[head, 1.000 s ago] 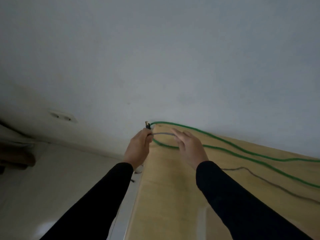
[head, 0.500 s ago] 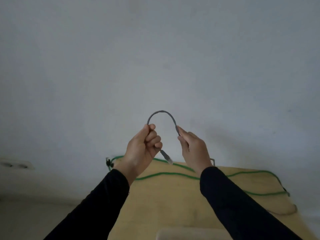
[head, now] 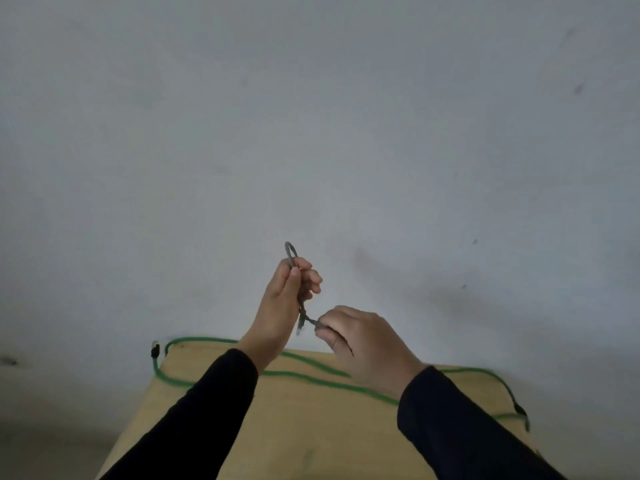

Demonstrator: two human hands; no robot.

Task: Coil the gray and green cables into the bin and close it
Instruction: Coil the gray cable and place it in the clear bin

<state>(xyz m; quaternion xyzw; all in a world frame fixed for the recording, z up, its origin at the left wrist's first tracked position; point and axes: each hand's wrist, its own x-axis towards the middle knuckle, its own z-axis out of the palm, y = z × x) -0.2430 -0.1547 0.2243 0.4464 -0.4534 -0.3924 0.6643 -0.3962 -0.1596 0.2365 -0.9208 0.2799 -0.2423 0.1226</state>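
Note:
I hold the gray cable up in front of the wall, folded into a narrow loop that sticks out above my left hand. That hand is closed around the doubled strands. My right hand pinches the cable lower down, just right of its clear plug end, which hangs between the two hands. The green cable lies in long curves across the wooden table, with one dark plug hanging off the far left corner. No bin is in view.
A plain pale wall fills the upper view, right behind the table's far edge. The green cable's other end droops over the table's right edge. Floor shows at the lower left.
The wide gray arch between my hands has been folded into a tight loop in my left hand. My right hand has dropped lower and to the right along the cable.

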